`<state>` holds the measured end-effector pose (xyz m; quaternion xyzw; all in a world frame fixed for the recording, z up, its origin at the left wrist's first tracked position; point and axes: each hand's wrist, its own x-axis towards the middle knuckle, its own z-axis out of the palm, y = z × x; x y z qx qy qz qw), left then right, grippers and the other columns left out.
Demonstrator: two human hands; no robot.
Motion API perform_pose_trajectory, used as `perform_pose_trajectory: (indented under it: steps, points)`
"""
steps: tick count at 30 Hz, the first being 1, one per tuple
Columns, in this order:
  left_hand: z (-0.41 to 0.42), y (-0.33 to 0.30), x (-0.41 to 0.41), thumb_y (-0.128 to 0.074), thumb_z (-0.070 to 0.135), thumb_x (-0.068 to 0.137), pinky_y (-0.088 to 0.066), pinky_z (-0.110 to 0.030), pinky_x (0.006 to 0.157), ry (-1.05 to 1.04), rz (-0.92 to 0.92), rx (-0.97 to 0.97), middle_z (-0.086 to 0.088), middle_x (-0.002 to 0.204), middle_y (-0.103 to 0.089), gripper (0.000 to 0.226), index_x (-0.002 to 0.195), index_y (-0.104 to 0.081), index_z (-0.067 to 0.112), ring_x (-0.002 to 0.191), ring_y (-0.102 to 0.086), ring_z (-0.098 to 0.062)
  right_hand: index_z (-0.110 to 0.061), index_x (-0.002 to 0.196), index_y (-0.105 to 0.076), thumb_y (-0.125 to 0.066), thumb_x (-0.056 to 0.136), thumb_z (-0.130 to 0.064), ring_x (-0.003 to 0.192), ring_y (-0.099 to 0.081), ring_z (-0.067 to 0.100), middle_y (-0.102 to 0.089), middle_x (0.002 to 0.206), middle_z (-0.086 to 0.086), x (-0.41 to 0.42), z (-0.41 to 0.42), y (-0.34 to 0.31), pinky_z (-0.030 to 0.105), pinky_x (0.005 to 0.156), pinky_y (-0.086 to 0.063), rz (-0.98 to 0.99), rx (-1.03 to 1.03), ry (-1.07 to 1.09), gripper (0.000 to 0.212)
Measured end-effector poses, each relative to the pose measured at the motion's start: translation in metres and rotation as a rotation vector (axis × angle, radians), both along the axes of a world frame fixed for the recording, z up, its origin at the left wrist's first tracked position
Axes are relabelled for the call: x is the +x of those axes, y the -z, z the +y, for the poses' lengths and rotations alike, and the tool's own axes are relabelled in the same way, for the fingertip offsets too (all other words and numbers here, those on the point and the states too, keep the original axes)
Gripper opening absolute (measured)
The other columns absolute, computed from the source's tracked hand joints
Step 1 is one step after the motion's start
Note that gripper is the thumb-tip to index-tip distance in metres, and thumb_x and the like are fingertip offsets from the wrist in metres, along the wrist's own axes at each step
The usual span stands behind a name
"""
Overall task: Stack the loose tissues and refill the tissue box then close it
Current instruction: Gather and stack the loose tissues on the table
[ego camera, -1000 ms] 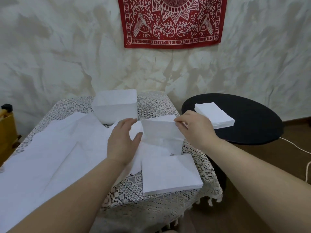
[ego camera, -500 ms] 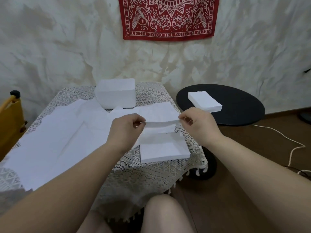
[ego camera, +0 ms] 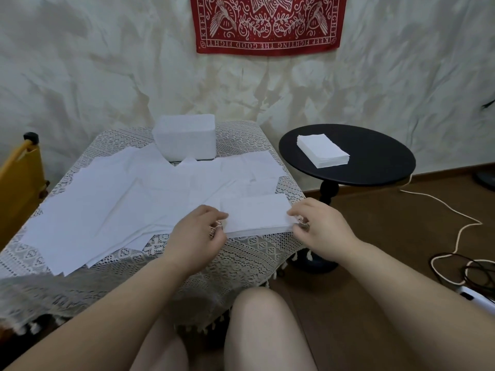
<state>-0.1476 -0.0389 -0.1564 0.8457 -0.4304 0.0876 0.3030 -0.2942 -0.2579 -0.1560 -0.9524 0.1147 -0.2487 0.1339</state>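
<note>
**Squaring a folded tissue onto the near stack**

Take the low white stack of folded tissues (ego camera: 255,216) as landmark: it lies on the lace-covered tabletop (ego camera: 249,257) near its front edge. The left hand (ego camera: 197,234) is at its left edge and the right hand (ego camera: 320,228) at its right corner, fingers curled and pinching the top sheet's ends. To do this well, lower both ends together, match corners, then press flat.

Behind the stack stands the white tissue block (ego camera: 184,139); left of it spread the loose unfolded white sheets (ego camera: 88,204); to its right, on the round black side table (ego camera: 375,156), sits another tissue pile (ego camera: 322,149). The fingertips are partly hidden, so the pinch is probably light. No box opening or lid is discernible.
</note>
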Motion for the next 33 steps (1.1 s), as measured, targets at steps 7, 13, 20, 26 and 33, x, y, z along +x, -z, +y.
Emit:
perform_pose_trajectory:
  steps: [7, 13, 20, 26, 33]
  points:
    - [0.0026, 0.0006, -0.0062, -0.07, 0.033, 0.082, -0.043, -0.017, 0.079, -0.078, 0.149, 0.027, 0.016, 0.079, -0.061, 0.029, 0.107, -0.07, 0.02, 0.078, -0.058, -0.003, -0.021, 0.1, -0.067, -0.068, 0.082, -0.036, 0.087, -0.059, 0.01, -0.065, 0.09, -0.01, -0.0021, -0.0044, 0.0014, 0.024, 0.076, -0.043, 0.093, 0.155, 0.124, 0.024]
    - [0.0029, 0.0015, -0.0054, -0.074, 0.033, 0.078, -0.044, -0.009, 0.076, -0.088, 0.238, -0.026, 0.018, 0.078, -0.063, 0.03, 0.105, -0.071, 0.02, 0.075, -0.057, 0.009, -0.02, 0.103, -0.066, -0.065, 0.085, -0.038, 0.087, -0.056, 0.012, -0.062, 0.087, -0.007, -0.0018, 0.0002, -0.0007, 0.027, 0.076, -0.043, 0.095, 0.074, 0.11, 0.025]
    - [0.0033, 0.0022, -0.0041, -0.075, 0.029, 0.079, -0.038, 0.0, 0.071, -0.08, 0.258, -0.039, 0.02, 0.076, -0.062, 0.024, 0.101, -0.072, 0.02, 0.074, -0.056, 0.01, -0.019, 0.095, -0.064, -0.056, 0.09, -0.038, 0.089, -0.055, 0.018, -0.062, 0.084, -0.004, 0.0, 0.0018, -0.0048, 0.027, 0.065, -0.033, 0.148, -0.152, 0.075, 0.021]
    - [0.0042, 0.0028, -0.0015, -0.073, 0.027, 0.081, -0.035, 0.003, 0.067, -0.071, 0.238, -0.024, 0.02, 0.072, -0.061, 0.018, 0.098, -0.074, 0.02, 0.073, -0.058, 0.007, -0.016, 0.085, -0.062, -0.053, 0.091, -0.038, 0.083, -0.055, 0.021, -0.061, 0.078, -0.002, 0.0001, 0.0011, -0.0054, 0.033, 0.062, -0.041, 0.206, -0.213, 0.054, 0.025]
    - [0.0034, 0.0021, -0.002, -0.07, 0.027, 0.084, -0.035, 0.001, 0.064, -0.066, 0.214, -0.008, 0.02, 0.072, -0.062, 0.01, 0.093, -0.074, 0.024, 0.072, -0.056, 0.01, -0.016, 0.086, -0.063, -0.054, 0.091, -0.035, 0.083, -0.057, 0.021, -0.063, 0.08, -0.002, -0.0019, 0.001, -0.0037, 0.035, 0.067, -0.045, 0.197, -0.15, 0.032, 0.021]
